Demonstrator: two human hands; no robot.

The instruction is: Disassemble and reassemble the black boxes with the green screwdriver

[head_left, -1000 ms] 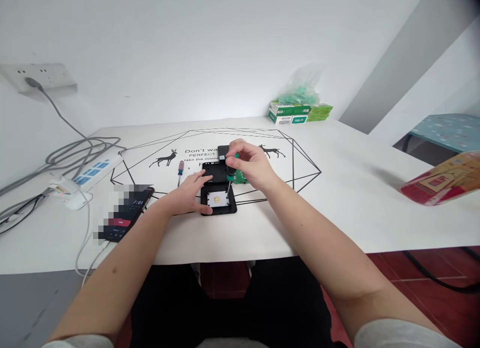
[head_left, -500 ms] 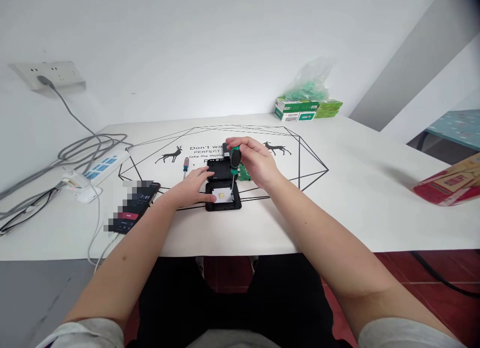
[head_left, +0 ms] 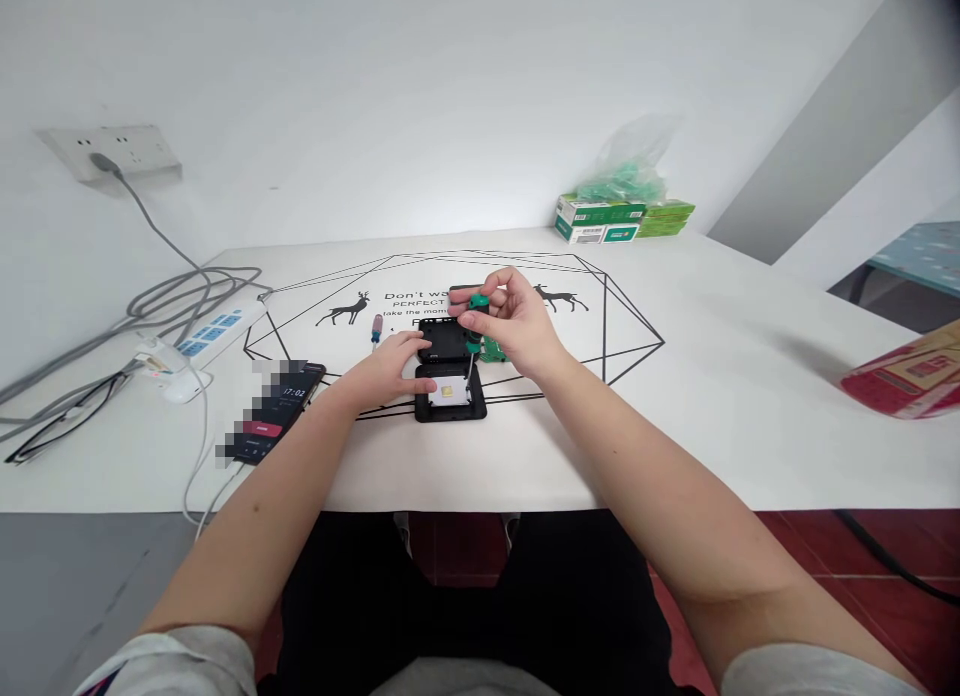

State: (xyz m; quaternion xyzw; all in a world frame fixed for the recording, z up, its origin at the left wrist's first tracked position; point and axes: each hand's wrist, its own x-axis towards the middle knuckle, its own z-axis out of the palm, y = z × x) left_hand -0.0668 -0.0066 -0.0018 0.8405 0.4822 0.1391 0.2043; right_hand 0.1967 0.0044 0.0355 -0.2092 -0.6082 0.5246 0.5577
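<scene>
In the head view, my right hand (head_left: 517, 321) has thumb and fingers around the green-and-black handle of a screwdriver (head_left: 478, 338). Its shaft points down, and the tip meets the right side of a white plate (head_left: 448, 391) inside an opened black plastic case (head_left: 450, 413). My left hand (head_left: 386, 371) holds the case's left side, thumb at the plate's edge and fingers on the black upper half (head_left: 442, 342). Behind my right hand, a green circuit board (head_left: 494, 350) shows in part. A second screwdriver (head_left: 376, 328) lies just beyond my left hand.
A phone (head_left: 281, 416) and a power strip (head_left: 225, 331) with cables lie at left, glasses (head_left: 67, 416) beside them. Green-white boxes (head_left: 600, 219) under a plastic bag (head_left: 630, 171) stand by the wall. A red package (head_left: 907, 376) sits at the right edge.
My right fingers have shifted on the screwdriver handle, the outer ones lifting and spreading. The left hand stays on the case. The whole view has moved slightly.
</scene>
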